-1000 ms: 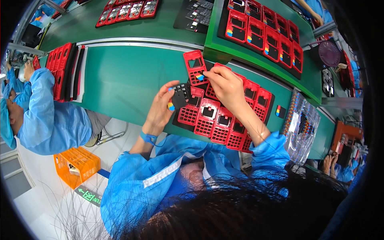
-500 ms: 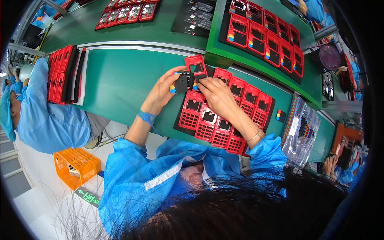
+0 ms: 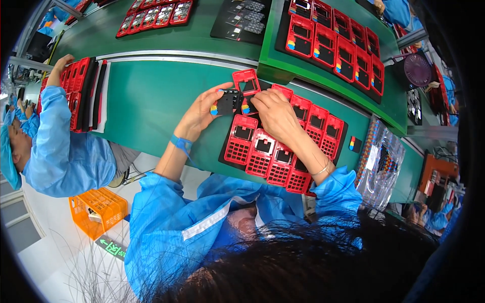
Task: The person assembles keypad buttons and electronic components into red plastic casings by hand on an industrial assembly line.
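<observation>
My left hand (image 3: 198, 115), a blue band on its wrist, grips a small stack of flat black pieces (image 3: 229, 103) with blue and yellow tabs. Right beside it, a red phone housing (image 3: 245, 77) lies at the upper left of a dark tray, partly covered by a black piece with a coloured tab (image 3: 246, 108). Over that housing's lower right side, my right hand (image 3: 278, 115) is closed, fingertips together; what they pinch is hidden. Several red housings with keypad holes (image 3: 242, 141) fill the tray below and to the right.
On the raised green shelf (image 3: 275, 70) stands another tray of red housings (image 3: 324, 46). A bagged bundle (image 3: 379, 161) and a loose black piece (image 3: 355, 144) lie at the right. At left, a co-worker (image 3: 65, 151) sits by stacked red housings (image 3: 77, 93); an orange basket (image 3: 98, 212) stands below.
My right fingertips have shifted slightly up and away from the black piece on the housing. My left hand stays nearly in place. At left, the co-worker's arm now reaches to the stacked housings.
</observation>
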The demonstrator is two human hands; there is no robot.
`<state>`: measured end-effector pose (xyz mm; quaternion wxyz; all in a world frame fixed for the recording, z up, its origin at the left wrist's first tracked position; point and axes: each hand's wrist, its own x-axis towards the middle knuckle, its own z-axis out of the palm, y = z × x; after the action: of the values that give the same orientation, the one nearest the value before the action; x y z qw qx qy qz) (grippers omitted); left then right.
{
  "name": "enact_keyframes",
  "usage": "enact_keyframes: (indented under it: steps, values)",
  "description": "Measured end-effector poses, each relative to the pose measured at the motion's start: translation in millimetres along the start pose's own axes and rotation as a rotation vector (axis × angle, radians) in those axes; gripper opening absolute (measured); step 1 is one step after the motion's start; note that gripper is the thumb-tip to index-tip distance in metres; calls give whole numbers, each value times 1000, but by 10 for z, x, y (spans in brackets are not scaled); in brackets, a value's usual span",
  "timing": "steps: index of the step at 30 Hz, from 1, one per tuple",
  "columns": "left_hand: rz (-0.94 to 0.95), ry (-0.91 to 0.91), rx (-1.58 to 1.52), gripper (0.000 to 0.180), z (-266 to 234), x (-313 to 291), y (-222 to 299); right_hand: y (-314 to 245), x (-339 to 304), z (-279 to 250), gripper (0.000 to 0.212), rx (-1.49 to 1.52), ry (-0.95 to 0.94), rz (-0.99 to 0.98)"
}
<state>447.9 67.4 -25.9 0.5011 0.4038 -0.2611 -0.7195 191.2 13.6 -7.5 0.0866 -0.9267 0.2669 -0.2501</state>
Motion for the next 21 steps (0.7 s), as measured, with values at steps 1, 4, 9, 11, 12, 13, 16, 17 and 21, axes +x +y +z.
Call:
enact_keyframes:
  steps: [1,4,9,11,12,13,16,17,21]
  values:
    - [20,2,-15,44,-5,-9,-13,1,9,33,29,0,1,0]
    - [102,107,-18,39,130,-140,-21,64,-7,43,25,-37,-8,-29]
    - [179,147,-11,37,455,-371,-100,-218,172,-308,27,419,156,168]
    - [178,138,3,38,538,-399,-184,-384,188,-364,33,339,117,6]
    - [192,148,-30,38,562,-403,-236,-420,160,-316,35,301,79,-11]
    - [205,157,-62,38,594,-404,-279,-440,124,-277,36,263,41,-27]
    - [191,156,-155,36,647,-393,-303,-450,41,-309,31,240,91,-61]
    - [147,149,-234,35,659,-401,-301,-445,-10,-333,31,239,88,-56]
    - [212,141,-259,35,713,-435,-282,-267,-184,-597,20,390,198,427]
